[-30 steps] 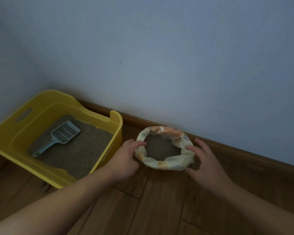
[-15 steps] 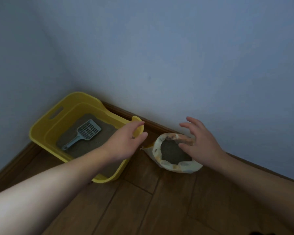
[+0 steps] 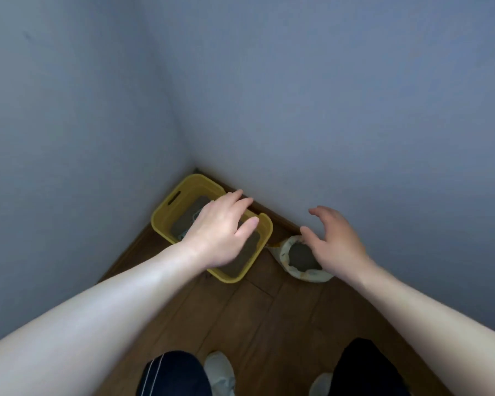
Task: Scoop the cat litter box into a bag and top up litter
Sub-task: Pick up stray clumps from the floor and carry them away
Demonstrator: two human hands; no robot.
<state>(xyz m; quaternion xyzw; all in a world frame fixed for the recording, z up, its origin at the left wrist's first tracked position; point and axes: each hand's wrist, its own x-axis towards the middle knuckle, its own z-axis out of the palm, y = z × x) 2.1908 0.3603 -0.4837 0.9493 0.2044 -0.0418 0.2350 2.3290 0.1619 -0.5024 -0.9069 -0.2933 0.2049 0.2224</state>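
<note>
Fingers point(image 3: 242, 200) over yellow litter box point(image 3: 166, 221)

Both bare arms reach forward and down, almost straight, from the lower corners of the view. The left hand point(image 3: 219, 230) is palm down, with its fingers spread loosely and the thumb apart; it holds nothing. The right hand point(image 3: 336, 242) is also empty, palm down and turned a little inward, fingers curved and separated. The two hands are well apart.
</note>
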